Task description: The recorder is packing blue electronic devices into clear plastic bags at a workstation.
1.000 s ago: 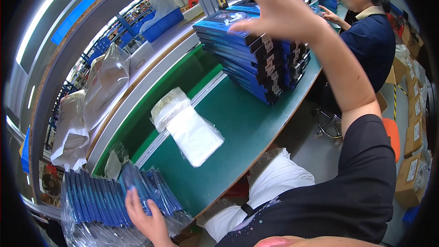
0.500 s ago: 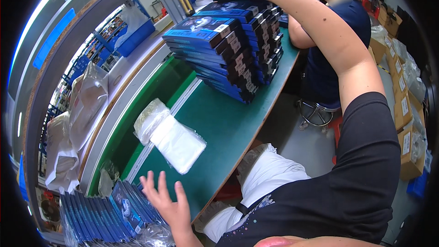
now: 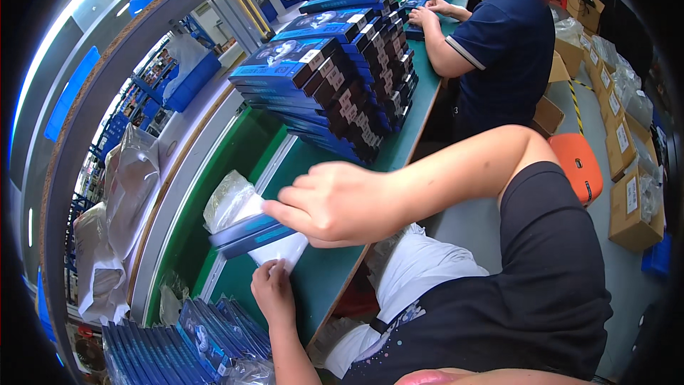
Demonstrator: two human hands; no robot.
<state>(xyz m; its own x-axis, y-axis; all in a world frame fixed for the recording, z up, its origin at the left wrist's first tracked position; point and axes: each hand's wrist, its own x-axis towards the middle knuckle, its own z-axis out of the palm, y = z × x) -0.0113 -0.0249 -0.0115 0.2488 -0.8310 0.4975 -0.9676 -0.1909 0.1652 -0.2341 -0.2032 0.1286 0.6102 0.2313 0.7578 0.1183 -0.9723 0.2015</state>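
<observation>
My right hand [image 3: 342,203] is closed on two thin blue boxes [image 3: 249,237], slightly blurred, held over a pile of clear plastic bags [image 3: 281,251] on the green table. At the near edge of that pile, the bent fingers of my left hand [image 3: 273,291] pinch a plastic bag; the fingertips are partly hidden. Tall stacks of similar blue boxes [image 3: 313,93] stand farther along the table. Close to my left forearm, more blue boxes [image 3: 164,342] stand on edge in a row, with clear film around them.
Beyond the stacks a co-worker [image 3: 491,50] in a dark blue shirt handles a blue box. An orange stool [image 3: 576,167] stands at right, near cardboard cartons [image 3: 630,203] along the floor. A metal-framed shelf [image 3: 160,203] borders the table's left side.
My right hand has come from the far stacks to above the bags, carrying two boxes. My left hand has gone from spread fingers to a pinch at the bag pile's edge.
</observation>
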